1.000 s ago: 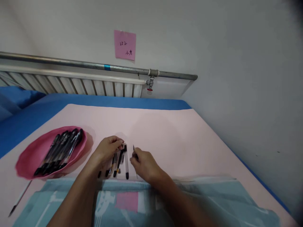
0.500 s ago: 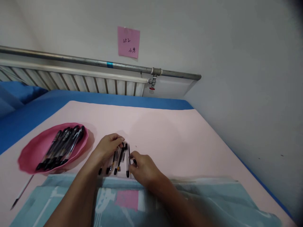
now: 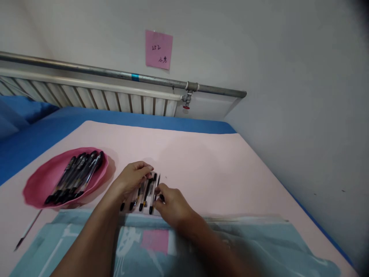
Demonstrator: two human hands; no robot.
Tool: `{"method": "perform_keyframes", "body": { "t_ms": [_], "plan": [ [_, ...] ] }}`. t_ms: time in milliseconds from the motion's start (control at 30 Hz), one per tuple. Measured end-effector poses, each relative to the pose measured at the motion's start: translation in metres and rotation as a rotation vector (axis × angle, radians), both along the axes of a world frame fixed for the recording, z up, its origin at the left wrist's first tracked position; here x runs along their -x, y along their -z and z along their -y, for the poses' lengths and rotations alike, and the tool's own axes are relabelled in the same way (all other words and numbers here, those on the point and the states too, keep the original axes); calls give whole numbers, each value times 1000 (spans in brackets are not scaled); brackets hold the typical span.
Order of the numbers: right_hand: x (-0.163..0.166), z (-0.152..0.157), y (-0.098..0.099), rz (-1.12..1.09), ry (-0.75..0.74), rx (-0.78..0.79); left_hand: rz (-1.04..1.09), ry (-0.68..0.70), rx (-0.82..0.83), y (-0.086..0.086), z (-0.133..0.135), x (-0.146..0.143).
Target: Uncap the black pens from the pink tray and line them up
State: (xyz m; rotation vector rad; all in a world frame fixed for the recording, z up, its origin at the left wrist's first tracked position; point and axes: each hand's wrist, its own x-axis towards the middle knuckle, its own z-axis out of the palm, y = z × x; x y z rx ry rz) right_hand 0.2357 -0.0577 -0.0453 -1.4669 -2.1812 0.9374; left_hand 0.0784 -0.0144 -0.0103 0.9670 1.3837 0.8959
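Observation:
Several clear pens with black ends (image 3: pixel 142 194) lie side by side on the pink sheet between my two hands. My left hand (image 3: pixel 135 177) is closed at their far ends, thumb and fingers together; its grip is partly hidden. My right hand (image 3: pixel 173 204) is closed at the right side of the row, pinching a pen whose black end (image 3: pixel 162 197) pokes out between the fingers. Beside that hand stretches a thin dark stick (image 3: pixel 158 181), its lower part covered. More black-capped pens (image 3: pixel 77 175) rest in a pink oval dish (image 3: pixel 37 182) to the left.
A white brush-like stick with a dark tip (image 3: pixel 29 231) lies below the dish. Light blue patterned cloth (image 3: pixel 259 238) covers the near edge. Behind the blue surface (image 3: pixel 161 122) are a radiator (image 3: pixel 109 100), a metal pipe (image 3: pixel 95 72) and a wall with a pink note (image 3: pixel 159 50).
My right hand has shifted slightly left, and the near end of the rightmost clear pen has swung left toward the others. My left hand stays almost in place.

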Motion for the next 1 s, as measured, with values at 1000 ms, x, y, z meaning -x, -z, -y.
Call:
{"method": "perform_keyframes", "body": {
  "t_ms": [1000],
  "plan": [
    [-10,-8,-9,123,37,-121,101,59,26,0,3,-3]
  ]
}}
